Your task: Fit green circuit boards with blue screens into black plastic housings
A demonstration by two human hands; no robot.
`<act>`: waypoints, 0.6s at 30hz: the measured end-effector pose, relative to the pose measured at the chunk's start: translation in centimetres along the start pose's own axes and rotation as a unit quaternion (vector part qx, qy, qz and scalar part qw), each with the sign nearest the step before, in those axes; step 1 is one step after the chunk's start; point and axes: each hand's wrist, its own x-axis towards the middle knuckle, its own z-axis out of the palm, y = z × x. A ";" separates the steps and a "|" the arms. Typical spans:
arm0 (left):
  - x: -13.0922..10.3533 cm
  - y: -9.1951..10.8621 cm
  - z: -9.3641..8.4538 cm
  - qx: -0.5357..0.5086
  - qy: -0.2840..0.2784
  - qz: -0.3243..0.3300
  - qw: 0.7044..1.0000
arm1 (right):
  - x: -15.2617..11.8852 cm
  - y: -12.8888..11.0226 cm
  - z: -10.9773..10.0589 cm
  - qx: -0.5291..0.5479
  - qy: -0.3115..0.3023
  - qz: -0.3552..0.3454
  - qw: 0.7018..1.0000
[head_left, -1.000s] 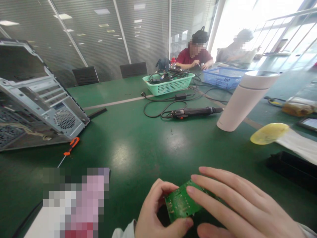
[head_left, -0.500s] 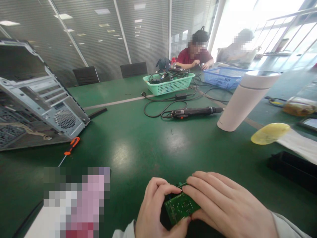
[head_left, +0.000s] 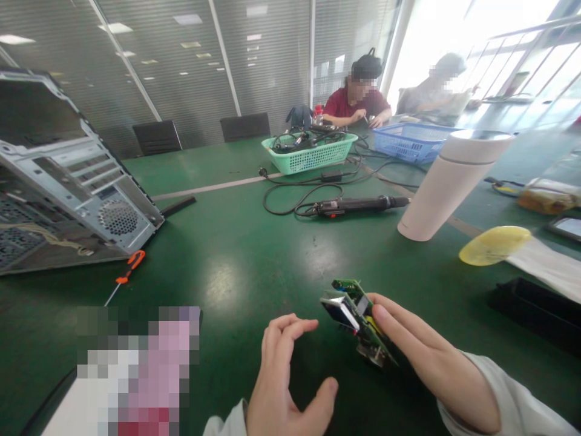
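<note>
My right hand (head_left: 422,348) grips a green circuit board assembly (head_left: 358,315) by its right side, thumb on the near face. The assembly is tilted on edge; a dark part with a silvery edge, a yellow part and a metal part at its lower end show on it. To its left, my left hand (head_left: 288,378) is empty, with thumb and fingers spread apart, not touching the boards. My right hand's other fingers are partly hidden behind the assembly.
A metal computer case (head_left: 97,200) stands at left, an orange-handled tool (head_left: 131,266) beside it. Farther back are a black power tool (head_left: 354,206), a green basket (head_left: 311,158), a blue basket (head_left: 408,145) and a white tumbler (head_left: 447,188). Two people sit beyond.
My left hand has let go of the circuit board. My right hand has turned the assembly up on edge and drawn back to the right, so its component side now shows.
</note>
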 end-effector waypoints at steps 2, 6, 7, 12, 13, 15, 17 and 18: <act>0.0 0.2 0.0 0.000 -0.006 -0.012 1.000 | 0.2 0.7 0.1 0.082 0.012 0.084 0.993; -0.1 0.2 0.1 0.025 -0.022 -0.012 0.999 | 0.9 0.7 0.4 0.247 -0.012 0.242 0.938; -0.1 0.2 0.1 0.031 -0.020 -0.007 0.999 | 1.1 0.5 0.3 0.295 -0.015 0.271 0.916; 0.0 0.3 0.1 0.041 -0.029 -0.002 0.999 | 1.1 0.2 -0.5 0.396 -0.042 0.252 0.882; 0.0 0.3 0.1 0.042 -0.032 -0.003 0.999 | 1.0 0.4 -0.8 0.385 -0.029 0.247 0.889; 0.0 0.4 0.1 0.043 -0.035 -0.005 0.998 | 0.7 0.8 -1.9 0.318 0.019 0.251 0.914; 0.0 0.4 0.0 0.043 -0.036 -0.005 0.998 | 0.4 1.2 -3.8 0.193 0.062 0.231 0.952; 0.0 0.4 0.0 0.044 -0.035 -0.005 0.998 | 0.1 1.5 -5.1 0.118 0.091 0.193 0.970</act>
